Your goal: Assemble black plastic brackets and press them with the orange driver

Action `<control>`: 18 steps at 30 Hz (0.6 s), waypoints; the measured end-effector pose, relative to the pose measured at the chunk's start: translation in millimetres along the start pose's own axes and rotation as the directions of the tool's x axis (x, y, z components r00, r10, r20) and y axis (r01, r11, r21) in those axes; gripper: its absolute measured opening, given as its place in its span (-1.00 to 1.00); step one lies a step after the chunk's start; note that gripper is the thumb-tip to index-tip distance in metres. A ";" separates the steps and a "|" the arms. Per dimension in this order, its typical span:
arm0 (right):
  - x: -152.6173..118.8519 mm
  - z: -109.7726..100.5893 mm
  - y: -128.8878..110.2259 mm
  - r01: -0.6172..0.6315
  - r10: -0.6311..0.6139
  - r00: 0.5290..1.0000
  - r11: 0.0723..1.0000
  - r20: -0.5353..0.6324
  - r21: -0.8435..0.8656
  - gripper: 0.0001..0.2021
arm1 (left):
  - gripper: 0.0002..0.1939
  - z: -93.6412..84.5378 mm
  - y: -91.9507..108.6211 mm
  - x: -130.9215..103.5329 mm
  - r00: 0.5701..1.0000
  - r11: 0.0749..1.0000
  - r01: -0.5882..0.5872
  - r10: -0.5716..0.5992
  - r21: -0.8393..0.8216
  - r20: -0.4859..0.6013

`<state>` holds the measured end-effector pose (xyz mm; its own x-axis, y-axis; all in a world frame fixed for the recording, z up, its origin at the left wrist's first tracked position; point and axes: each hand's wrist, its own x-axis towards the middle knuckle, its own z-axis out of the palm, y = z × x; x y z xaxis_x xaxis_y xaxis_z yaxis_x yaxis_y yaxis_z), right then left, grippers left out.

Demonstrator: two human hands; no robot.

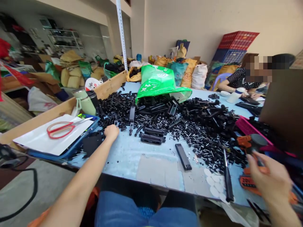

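Note:
My left hand (111, 132) is closed at the near left edge of the heap of black plastic parts (115, 108). Whatever its fingers may hold is hidden. At the right edge of the table, my right hand (272, 176) has its fingers curled round the handle of an orange and black cordless drill (252, 186). A long black slotted plastic piece (183, 157) lies by itself near the front edge. Two similar black pieces (152, 138) lie side by side against the heap. Many small silver pins (177, 134) are scattered among the parts.
A screwdriver (227, 179) and white round discs (215, 183) lie left of the drill. On the left, red-handled scissors (60, 130) rest on paper over a blue tray (94, 121). A green bag (157, 80) tops the heap. A person (236, 78) sits far right.

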<state>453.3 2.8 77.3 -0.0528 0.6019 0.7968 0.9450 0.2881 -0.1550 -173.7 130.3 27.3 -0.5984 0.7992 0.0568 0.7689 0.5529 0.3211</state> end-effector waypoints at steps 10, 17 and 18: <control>12.2 104.2 -176.3 0.083 -0.193 0.924 0.943 0.329 0.321 -0.76 | -0.66 24.5 3.6 0.8 0.993 0.997 -0.068 0.071 0.031 -0.097; 15.7 124.7 -201.5 -0.016 -0.181 0.855 0.927 0.486 0.374 -0.71 | -0.62 11.2 16.7 27.6 0.985 0.985 -0.167 0.165 -0.053 -0.045; 14.8 125.1 -202.3 -0.028 -0.184 0.845 0.923 0.503 0.385 -0.71 | -0.65 6.8 17.3 30.9 0.986 0.983 -0.167 0.165 -0.077 -0.032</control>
<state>221.0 46.6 47.3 -0.3811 0.8297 0.4078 0.7490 0.5357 -0.3899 -177.3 166.2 28.2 -0.4705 0.8715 0.1386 0.8382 0.3922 0.3789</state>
